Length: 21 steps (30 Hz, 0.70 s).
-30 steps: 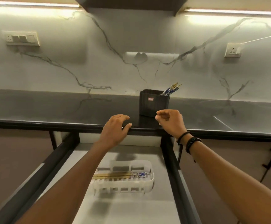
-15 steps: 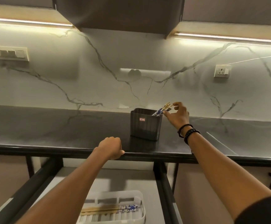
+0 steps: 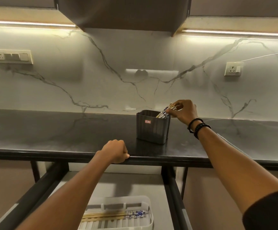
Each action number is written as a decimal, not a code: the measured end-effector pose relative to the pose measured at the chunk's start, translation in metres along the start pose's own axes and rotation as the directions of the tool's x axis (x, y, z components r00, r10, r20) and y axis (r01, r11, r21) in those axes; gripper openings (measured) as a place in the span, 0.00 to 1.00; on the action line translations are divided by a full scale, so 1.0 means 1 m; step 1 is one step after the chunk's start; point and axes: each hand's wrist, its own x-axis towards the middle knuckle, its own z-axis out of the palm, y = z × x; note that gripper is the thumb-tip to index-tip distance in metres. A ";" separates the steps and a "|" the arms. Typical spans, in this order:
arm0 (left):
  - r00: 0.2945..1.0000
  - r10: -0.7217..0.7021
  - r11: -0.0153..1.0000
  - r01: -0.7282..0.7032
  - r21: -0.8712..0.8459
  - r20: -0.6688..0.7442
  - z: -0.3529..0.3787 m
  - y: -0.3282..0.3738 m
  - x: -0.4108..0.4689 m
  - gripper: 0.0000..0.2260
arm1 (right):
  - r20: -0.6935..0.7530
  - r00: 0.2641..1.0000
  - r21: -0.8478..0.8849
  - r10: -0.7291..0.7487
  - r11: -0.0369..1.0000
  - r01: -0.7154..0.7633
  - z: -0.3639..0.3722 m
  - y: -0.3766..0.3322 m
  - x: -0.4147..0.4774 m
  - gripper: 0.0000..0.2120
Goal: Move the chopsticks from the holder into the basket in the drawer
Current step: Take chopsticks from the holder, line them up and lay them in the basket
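Head | right hand (image 3: 183, 111) pinches chopsticks (image 3: 165, 111) in holder (image 3: 152, 128) (counter edge under left hand (image 3: 115, 153))

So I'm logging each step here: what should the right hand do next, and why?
Probably close the fingers on the chopsticks and lift them up out of the holder. The right hand is already at their tops, they still stand in the holder, and the basket in the open drawer below already holds some. The left hand rests on the counter edge.
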 end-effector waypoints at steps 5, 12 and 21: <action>1.000 0.020 1.000 -0.020 0.017 -0.006 0.001 0.001 -0.007 0.12 | 0.037 0.998 -0.062 -0.047 0.997 0.049 -0.015 -0.013 0.001 0.16; 1.000 0.007 1.000 -0.007 -0.002 0.021 0.004 0.000 -0.012 0.15 | 0.175 0.982 -0.157 -0.068 0.983 0.096 -0.036 -0.034 0.001 0.14; 0.999 -0.008 0.994 0.004 -0.106 -0.034 0.016 0.004 -0.019 0.16 | 0.187 0.979 -0.210 -0.080 0.970 0.119 -0.050 -0.042 0.000 0.10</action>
